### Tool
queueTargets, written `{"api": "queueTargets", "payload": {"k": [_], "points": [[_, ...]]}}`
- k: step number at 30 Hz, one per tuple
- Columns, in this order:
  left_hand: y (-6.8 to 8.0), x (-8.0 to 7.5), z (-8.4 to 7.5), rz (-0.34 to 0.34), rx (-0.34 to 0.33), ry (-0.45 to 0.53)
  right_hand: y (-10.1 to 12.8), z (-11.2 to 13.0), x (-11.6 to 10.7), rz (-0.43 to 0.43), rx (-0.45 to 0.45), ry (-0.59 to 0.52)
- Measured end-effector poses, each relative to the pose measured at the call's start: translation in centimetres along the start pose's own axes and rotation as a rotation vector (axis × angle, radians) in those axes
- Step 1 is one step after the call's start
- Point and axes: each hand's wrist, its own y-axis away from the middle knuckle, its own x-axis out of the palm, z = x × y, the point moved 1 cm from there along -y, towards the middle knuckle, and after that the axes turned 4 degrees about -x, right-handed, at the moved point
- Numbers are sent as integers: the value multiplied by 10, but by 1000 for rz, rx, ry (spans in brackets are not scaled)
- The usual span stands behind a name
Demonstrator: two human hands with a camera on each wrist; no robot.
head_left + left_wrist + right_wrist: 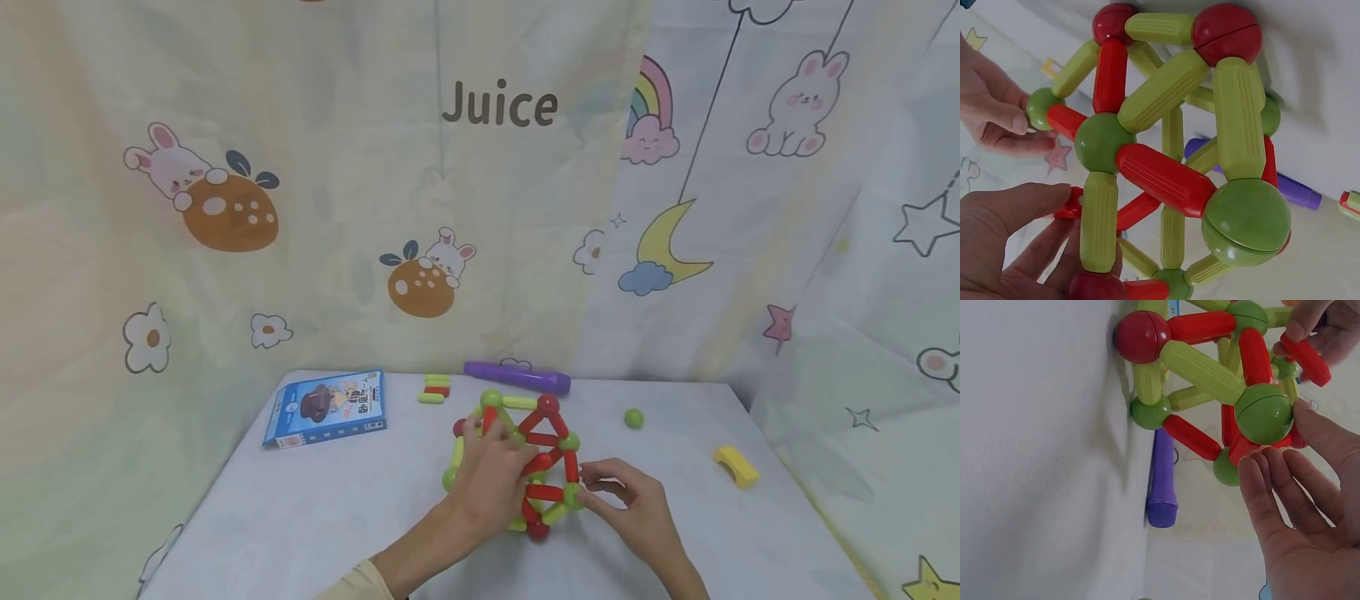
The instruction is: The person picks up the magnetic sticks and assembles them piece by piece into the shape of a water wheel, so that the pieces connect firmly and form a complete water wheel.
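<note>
A ball-and-rod structure [546,492] of red and green balls joined by red and yellow-green rods stands on the table in front of me. My left hand [491,479] reaches over its left side. Between thumb and fingers, that hand pinches a red rod [1307,359], seen best in the right wrist view. My right hand [633,508] is at the structure's right side, its thumb and fingertips pinching a green ball [1265,415] joined to several rods. In the head view, the left hand hides part of the structure.
Behind the structure lie a purple microphone-shaped toy [517,377] and several loose rods [431,398]. A blue picture box [330,408] is at the back left. To the right are a loose green ball [633,418] and a yellow arch block [735,467]. Printed curtains surround the table.
</note>
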Motion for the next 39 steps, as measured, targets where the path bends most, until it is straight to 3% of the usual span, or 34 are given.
{"api": "queueTargets", "payload": {"k": [13, 20, 23, 28, 30, 32, 35, 39], "points": [[1, -2, -1, 69, -21, -69, 0, 1, 0, 28, 91, 12], [1, -3, 1, 64, -23, -28, 0, 1, 0, 35, 101, 6], [4, -6, 7, 26, -20, 91, 0, 1, -1, 41, 101, -2], [10, -12, 35, -131, -94, 577, 1, 2, -1, 47, 133, 4], [12, -11, 48, -161, -139, 727, 2, 2, -2, 42, 153, 9], [13, -8, 61, -128, -191, 797, 1, 2, -3, 37, 166, 12], [15, -3, 75, -4, -272, 862, 0, 2, -3, 41, 173, 11], [19, 1, 85, 127, -305, 886, -1, -2, -2, 65, 158, 7]]}}
